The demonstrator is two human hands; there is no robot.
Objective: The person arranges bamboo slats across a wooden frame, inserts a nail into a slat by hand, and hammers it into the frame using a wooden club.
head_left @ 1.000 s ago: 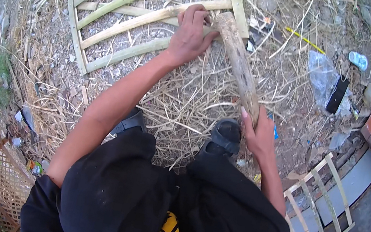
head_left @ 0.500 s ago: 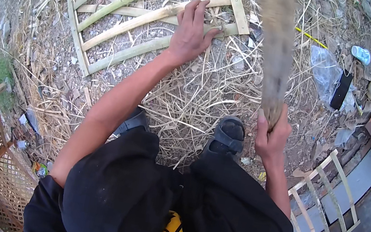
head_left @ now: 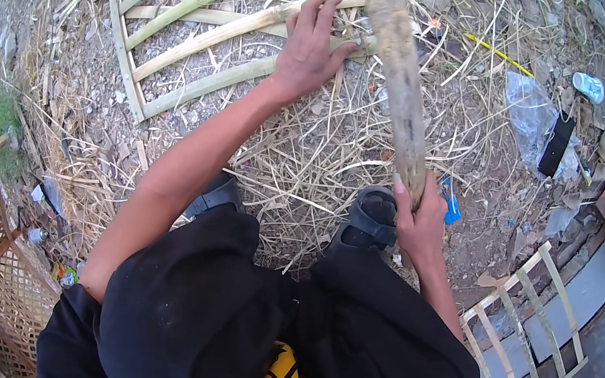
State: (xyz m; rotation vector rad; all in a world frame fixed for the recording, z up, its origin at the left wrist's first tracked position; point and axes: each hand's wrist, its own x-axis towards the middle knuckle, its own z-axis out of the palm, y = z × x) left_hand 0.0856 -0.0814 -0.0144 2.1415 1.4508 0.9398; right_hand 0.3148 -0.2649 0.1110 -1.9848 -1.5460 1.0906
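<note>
A lattice frame of pale bamboo slats [head_left: 206, 44] lies on the ground ahead of me. My left hand [head_left: 308, 56] rests over its right part, fingers bent across a slat and the thumb by the lower slat's end, gripping the frame. In my right hand [head_left: 422, 225] is the lower end of a thick, rough wooden stick [head_left: 406, 86]. This stick slants up and leftward, its far end covering part of the frame's right end strip. Whether the stick touches the frame I cannot tell.
Loose straw-like strips [head_left: 300, 156] litter the ground around my sandals [head_left: 368, 221]. At right lie a clear plastic bag [head_left: 527, 119], a black flat piece [head_left: 557, 145] and a crumpled can [head_left: 588, 88]. A slatted frame [head_left: 528, 334] stands lower right, a woven lattice panel [head_left: 8, 299] lower left.
The stick has swung down and to the left over the frame's right end, my right hand moving slightly left with it. A blue object beside that hand now shows. My left hand has barely moved.
</note>
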